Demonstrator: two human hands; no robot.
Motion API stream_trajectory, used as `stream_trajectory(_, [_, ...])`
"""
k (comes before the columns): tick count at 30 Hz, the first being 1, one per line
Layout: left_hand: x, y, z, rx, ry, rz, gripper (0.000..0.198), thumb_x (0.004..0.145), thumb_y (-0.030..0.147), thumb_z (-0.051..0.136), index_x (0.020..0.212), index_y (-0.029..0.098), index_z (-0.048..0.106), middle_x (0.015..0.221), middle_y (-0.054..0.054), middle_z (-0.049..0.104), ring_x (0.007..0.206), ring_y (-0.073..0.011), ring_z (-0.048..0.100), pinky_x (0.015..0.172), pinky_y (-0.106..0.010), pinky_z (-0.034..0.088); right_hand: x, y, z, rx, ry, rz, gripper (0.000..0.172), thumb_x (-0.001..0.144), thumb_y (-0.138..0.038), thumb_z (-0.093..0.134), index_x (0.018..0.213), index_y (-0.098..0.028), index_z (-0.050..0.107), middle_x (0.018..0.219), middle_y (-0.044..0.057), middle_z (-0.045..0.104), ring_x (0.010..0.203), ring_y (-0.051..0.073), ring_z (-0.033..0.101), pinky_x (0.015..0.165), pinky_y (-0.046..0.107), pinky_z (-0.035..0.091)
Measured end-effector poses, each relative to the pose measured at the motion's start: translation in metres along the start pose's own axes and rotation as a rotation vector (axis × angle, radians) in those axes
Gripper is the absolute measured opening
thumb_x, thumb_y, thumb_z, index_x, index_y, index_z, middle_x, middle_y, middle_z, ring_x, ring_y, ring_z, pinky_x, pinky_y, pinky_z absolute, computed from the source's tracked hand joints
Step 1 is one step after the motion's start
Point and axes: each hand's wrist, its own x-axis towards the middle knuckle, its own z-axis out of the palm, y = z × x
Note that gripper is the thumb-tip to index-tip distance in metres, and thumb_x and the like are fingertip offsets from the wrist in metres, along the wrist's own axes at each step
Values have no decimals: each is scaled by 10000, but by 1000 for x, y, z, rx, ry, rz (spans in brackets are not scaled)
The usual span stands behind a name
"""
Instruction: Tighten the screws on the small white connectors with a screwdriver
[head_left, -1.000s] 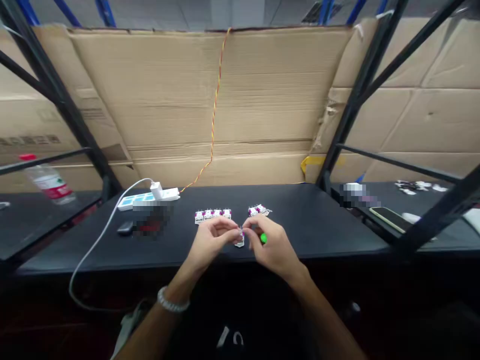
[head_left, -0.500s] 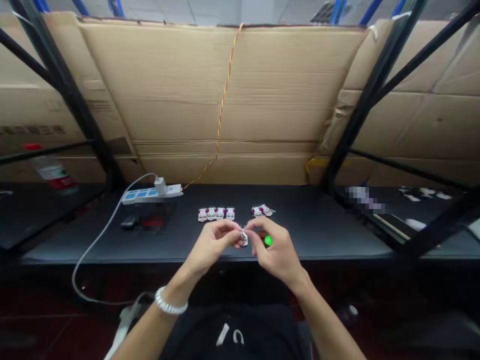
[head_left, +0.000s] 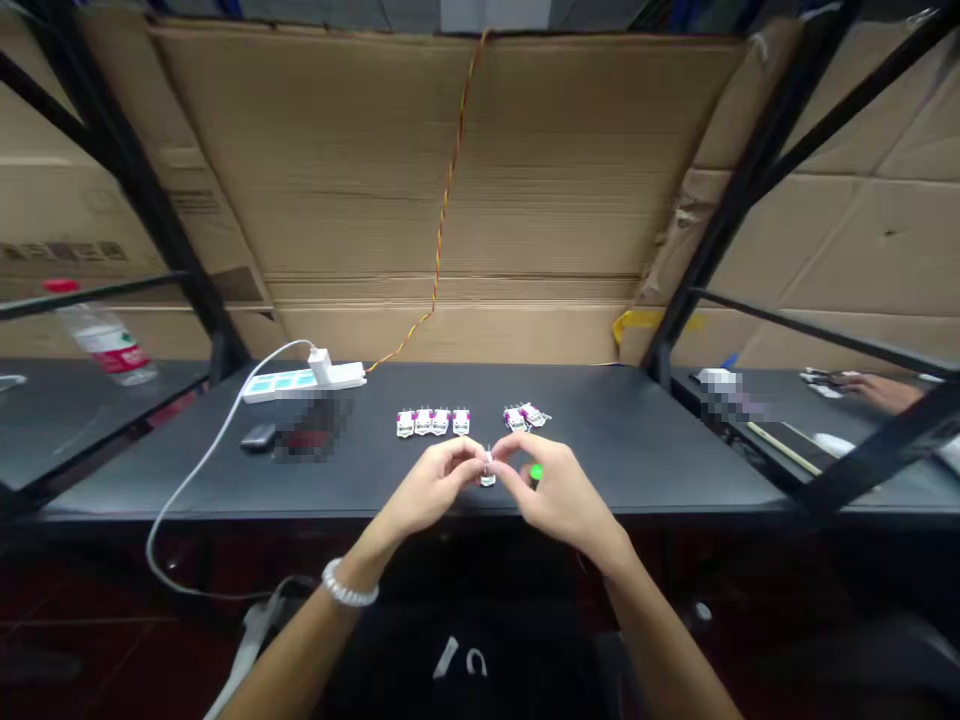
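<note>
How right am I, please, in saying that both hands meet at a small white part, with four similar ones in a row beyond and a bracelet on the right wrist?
The white bracelet circles the left wrist, not the right, as the head view shows. The rest stands: left hand and right hand meet at the small white part.

Dim overall, can't tell from where lit. Fairly even across desk (head_left: 600,450), darker up the cardboard (head_left: 555,180), near black below desk's front edge. Leaning outward, wide-angle style, at posts (head_left: 142,190). Soft on parts (head_left: 441,422). Pixelated toward desk's left edge, past right edge.
</note>
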Motion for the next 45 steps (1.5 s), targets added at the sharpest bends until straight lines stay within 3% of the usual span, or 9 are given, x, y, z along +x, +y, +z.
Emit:
stream_trajectory(9, [0, -1, -2, -1, 83, 13, 230, 935, 401, 695, 900, 174, 692, 800, -23, 714, 727, -171, 658, 709, -282, 528, 3, 7, 8, 22, 14, 52, 95, 967, -240, 659, 913, -197, 724, 603, -16, 670, 497, 139, 613, 526, 248, 472])
stream_trajectory(15, [0, -4, -3, 402, 121, 199, 172, 1013, 257, 544, 942, 195, 688, 921, -46, 738, 859, -198, 681, 839, -312, 520, 4, 10, 7, -47, -5, 27, 82, 951, -212, 661, 924, -195, 736, 818, 24, 764, 626, 142, 641, 616, 260, 488])
stream_trajectory(18, [2, -8, -1, 495, 95, 220, 187, 1013, 207, 507, 949, 192, 682, 947, -55, 743, 865, -198, 683, 835, -305, 515, 6, 10, 1, -97, -41, 36, 89, 948, -191, 646, 906, -194, 725, 904, 27, 774, 673, 140, 637, 655, 267, 487])
stream_trajectory(29, [3, -18, 0, 532, 101, 188, 126, 952, 176, 589, 887, 168, 697, 813, -41, 732, 697, -168, 637, 695, -272, 477, 4, 12, -19, -107, 47, 26, 112, 958, -217, 627, 874, -198, 698, 882, 31, 754, 691, 153, 641, 609, 264, 476])
stream_trajectory(36, [7, -24, 0, 516, 77, 199, 170, 981, 170, 553, 888, 181, 694, 870, -49, 754, 804, -190, 698, 803, -296, 518, 4, 9, -22, -94, 64, 5, 121, 959, -234, 623, 861, -204, 687, 843, 23, 736, 663, 150, 616, 595, 263, 468])
stream_trajectory(45, [6, -27, 0, 546, 61, 206, 168, 1003, 199, 539, 919, 192, 685, 918, -58, 746, 864, -203, 700, 834, -308, 522, 3, 8, -25, -92, 51, 9, 125, 963, -243, 631, 859, -204, 690, 832, 20, 736, 613, 142, 589, 590, 268, 456])
